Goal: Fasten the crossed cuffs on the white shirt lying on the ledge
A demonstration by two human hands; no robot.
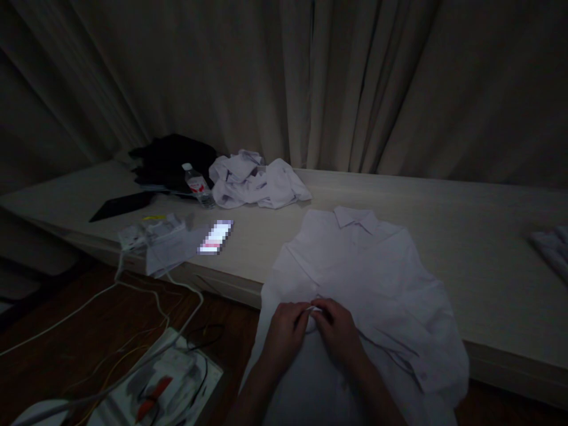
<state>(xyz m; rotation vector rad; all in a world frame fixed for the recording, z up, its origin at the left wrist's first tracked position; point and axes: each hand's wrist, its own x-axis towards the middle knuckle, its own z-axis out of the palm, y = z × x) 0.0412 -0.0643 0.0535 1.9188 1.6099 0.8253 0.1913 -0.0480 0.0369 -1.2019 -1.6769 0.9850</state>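
A white collared shirt (355,278) lies spread face up on a pale tabletop (465,236), its lower part hanging over the front edge. My left hand (284,334) and my right hand (339,331) meet at the shirt's front, near the middle. Both pinch the fabric along the placket, fingertips almost touching each other. What lies exactly between the fingers is too dark to make out.
A crumpled white garment (257,180), a water bottle (197,184) and a dark bundle (173,160) sit at the back left. A lit phone (216,236), a power strip (151,232) and white cables (146,290) lie left. Folded cloth (552,245) rests far right. Curtains hang behind.
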